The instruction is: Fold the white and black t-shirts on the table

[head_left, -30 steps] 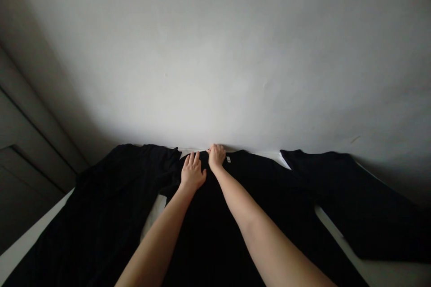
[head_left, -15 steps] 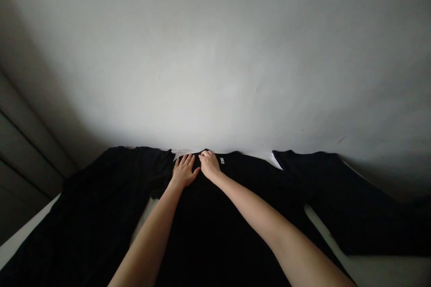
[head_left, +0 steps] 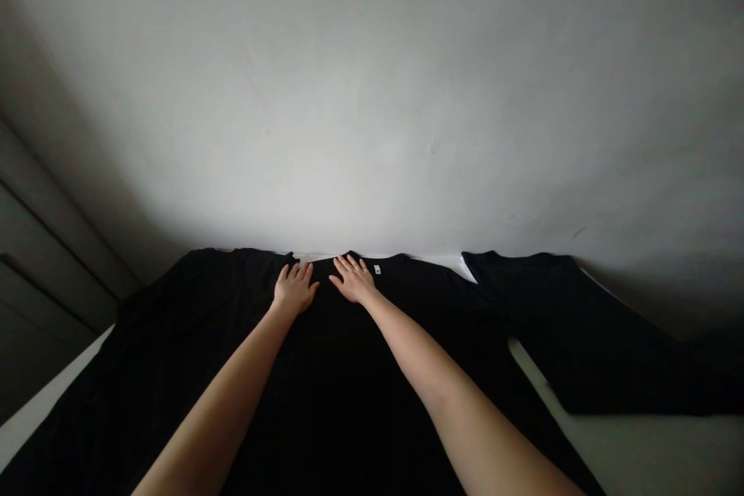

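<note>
A black shirt (head_left: 349,387) lies spread on a pale surface, its neckline toward the wall and a small white label (head_left: 377,270) near the collar. My left hand (head_left: 295,287) rests flat on the cloth by the left shoulder, fingers spread. Close to the collar, my right hand (head_left: 353,279) also lies flat with its fingers apart, just left of the label. Neither hand grips the fabric. Dark cloth of the same colour reaches out to both sides; its folds are hard to make out.
A light grey wall (head_left: 372,93) rises right behind the shirt. Grey panels with dark grooves (head_left: 46,271) stand at the left. Pale surface (head_left: 656,449) shows at the lower right, and a second black garment part (head_left: 610,349) lies at the right.
My right hand has opened from a pinch at the collar and now lies flat. My left hand has shifted left, away from the right one. The view has moved slightly.
</note>
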The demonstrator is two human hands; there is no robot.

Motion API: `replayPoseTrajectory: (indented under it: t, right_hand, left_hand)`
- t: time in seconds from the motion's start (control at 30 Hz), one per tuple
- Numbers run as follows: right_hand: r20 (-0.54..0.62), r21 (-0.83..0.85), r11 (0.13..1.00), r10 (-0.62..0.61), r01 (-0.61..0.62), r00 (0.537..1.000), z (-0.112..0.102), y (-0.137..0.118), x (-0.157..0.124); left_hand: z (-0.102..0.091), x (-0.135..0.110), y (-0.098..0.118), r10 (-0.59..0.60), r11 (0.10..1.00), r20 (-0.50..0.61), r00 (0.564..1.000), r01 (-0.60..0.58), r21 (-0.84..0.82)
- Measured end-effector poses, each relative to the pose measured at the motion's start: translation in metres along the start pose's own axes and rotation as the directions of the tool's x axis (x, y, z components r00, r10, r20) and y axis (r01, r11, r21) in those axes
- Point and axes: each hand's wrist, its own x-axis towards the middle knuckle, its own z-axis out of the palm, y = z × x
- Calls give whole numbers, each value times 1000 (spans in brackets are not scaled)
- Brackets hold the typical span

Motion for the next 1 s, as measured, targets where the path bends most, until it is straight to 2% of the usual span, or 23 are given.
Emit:
replayPoseTrajectory:
  t: [0.07,0.13,0.2,0.3,0.37,0.47,0.53,0.6,0.67,0.73,0.8,0.9,1.0]
  right_hand:
    - [9,-2,1000,5,-5,1000,0,-1,0]
    - [25,-19,1000,8,-7,1000,0,0,1]
    - [58,-58,998,-11,15,998,1,3,2]
    - [107,-109,993,-41,53,993,3,7,4]
    - [90,-104,993,-45,54,995,4,9,3]
    - [26,-55,998,-30,32,999,3,6,0]
    - [4,-25,1000,-12,12,1000,0,2,-2]
    - [3,-7,1000,0,0,1000,-3,-1,-4]
    - [6,1,1000,5,-5,1000,-4,-3,-5]
    - [8,6,1000,9,-10,1000,-5,-3,-6]
    - [5,10,1000,1,-1,1000,-6,-1,-6]
    - [-9,21,1000,-19,19,1000,-7,0,-5]
    - [0,19,1000,-25,25,1000,-10,-1,-4]
  left_hand:
    - [-9,-1,11,-117,992,-2,993,117,37]
    - [-15,-2,34,-132,991,-75,988,132,-3]
    - [-17,-2,62,-62,993,-149,987,47,-104]
    - [-11,-3,91,39,970,-145,989,-73,-234]
    - [-5,-8,90,44,967,-120,992,-73,-244]
    - [0,-18,65,-25,983,-73,997,11,-183]
    - [-3,-22,46,-80,987,-37,996,74,-140]
    - [-8,-24,37,-136,987,-27,990,133,-93]
    - [-14,-25,41,-190,981,-54,980,188,-41]
    - [-17,-28,54,-212,977,-116,970,210,-29]
    - [-16,-32,68,-130,990,-158,979,121,-68]
    - [-9,-40,78,8,992,-113,994,-22,-127]
    - [-3,-42,75,11,994,-82,997,-20,-110]
